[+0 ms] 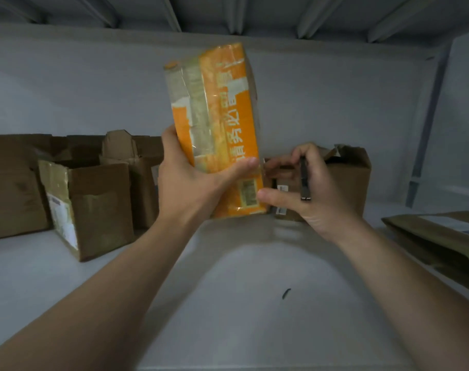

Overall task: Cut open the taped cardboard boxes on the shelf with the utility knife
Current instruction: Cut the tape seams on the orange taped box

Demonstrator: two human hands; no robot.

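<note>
Head view: the taped box [217, 116] is long, wrapped in orange tape with white characters and clear strips, with a small label near its bottom. It is held above the white shelf [228, 290], standing on end and leaning a little. The left hand [190, 180] grips its lower part, thumb across the front. The right hand [303, 188] has its fingers curled around a dark slim utility knife [305, 180], its thumb touching the box's lower corner. Whether the blade is out is hard to see. The hand partly hides a brown box [348, 180] behind it, and flat parcels [437, 234] are cut off at the right edge
</note>
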